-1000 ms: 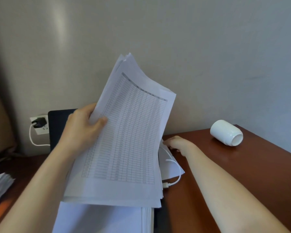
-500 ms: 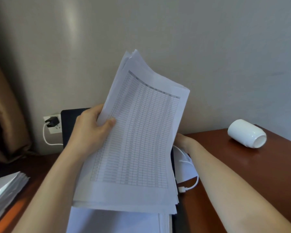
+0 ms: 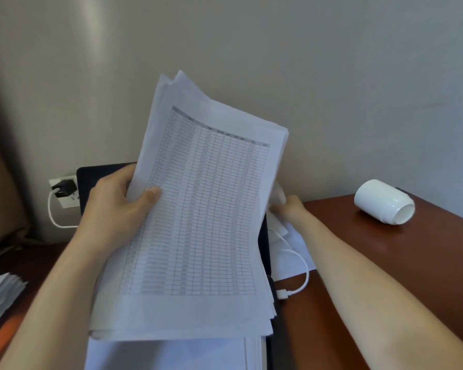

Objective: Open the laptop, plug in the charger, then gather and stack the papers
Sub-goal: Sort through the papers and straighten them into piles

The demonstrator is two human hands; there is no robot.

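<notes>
My left hand (image 3: 118, 206) grips a sheaf of printed table sheets (image 3: 203, 214) by its left edge and holds it up over the desk. Behind the sheaf the dark laptop (image 3: 96, 177) shows only its upper left corner and a strip of its right side. My right hand (image 3: 289, 209) is at the sheaf's right edge and pinches a loose white sheet (image 3: 292, 244) that lies beside the laptop. The white charger cable (image 3: 300, 263) loops over that sheet, its plug end (image 3: 284, 293) lying free on the desk. The black charger (image 3: 63, 189) sits in the wall socket.
More white paper (image 3: 171, 353) lies under the sheaf at the bottom. Another paper stack (image 3: 0, 295) sits at the left edge of the brown desk (image 3: 385, 263). A white cup (image 3: 382, 201) lies on its side at the right. A brown curtain (image 3: 0, 198) hangs at the left.
My right hand has risen from the desk beside the laptop to the sheaf's right edge and lifted the loose sheet's corner. The view has shifted left, so everything sits further right in frame.
</notes>
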